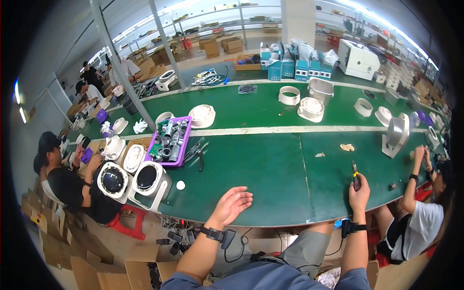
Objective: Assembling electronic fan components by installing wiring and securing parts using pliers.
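Note:
My right hand [358, 193] is closed round the handles of a pair of yellow-and-black pliers [355, 170], whose jaws point away from me over the green tabletop [251, 164]. My left hand [233, 204] holds nothing; its fingers are loosely curled and apart, palm turned inward, above the near edge of the table. Beyond the pliers lies a small crumpled tan piece [346, 147], with a smaller pale scrap [320, 154] to its left. A round white disc [181, 185] rests left of my left hand.
White camera housings with dark domes [146, 177] stand at the left, beside a purple tray [182, 140] of metal parts. Several hand tools [195, 151] lie next to it. Across a pale divider [270, 130] sit more white housings [310, 109]. People work at both sides, including one at right [420, 212].

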A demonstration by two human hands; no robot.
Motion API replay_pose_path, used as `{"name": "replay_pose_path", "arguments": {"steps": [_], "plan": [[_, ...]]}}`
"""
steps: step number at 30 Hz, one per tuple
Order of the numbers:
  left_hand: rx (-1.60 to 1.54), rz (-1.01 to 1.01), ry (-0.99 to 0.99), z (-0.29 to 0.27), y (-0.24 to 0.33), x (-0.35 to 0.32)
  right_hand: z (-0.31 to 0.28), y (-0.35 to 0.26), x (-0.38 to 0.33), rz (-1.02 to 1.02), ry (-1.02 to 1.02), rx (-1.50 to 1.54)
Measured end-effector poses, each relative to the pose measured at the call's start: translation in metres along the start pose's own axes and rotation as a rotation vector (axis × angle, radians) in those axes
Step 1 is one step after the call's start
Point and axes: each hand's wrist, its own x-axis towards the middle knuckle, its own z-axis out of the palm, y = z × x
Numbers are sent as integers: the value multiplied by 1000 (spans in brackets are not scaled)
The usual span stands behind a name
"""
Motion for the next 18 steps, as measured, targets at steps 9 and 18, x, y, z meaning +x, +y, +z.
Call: {"name": "replay_pose_path", "arguments": {"steps": [9, 18], "plan": [[-9, -20, -21, 1, 0, 1, 0, 6, 2, 38, -33, 18], [-16, -29, -38, 0, -2, 5, -1, 13, 0, -2, -16, -5]]}}
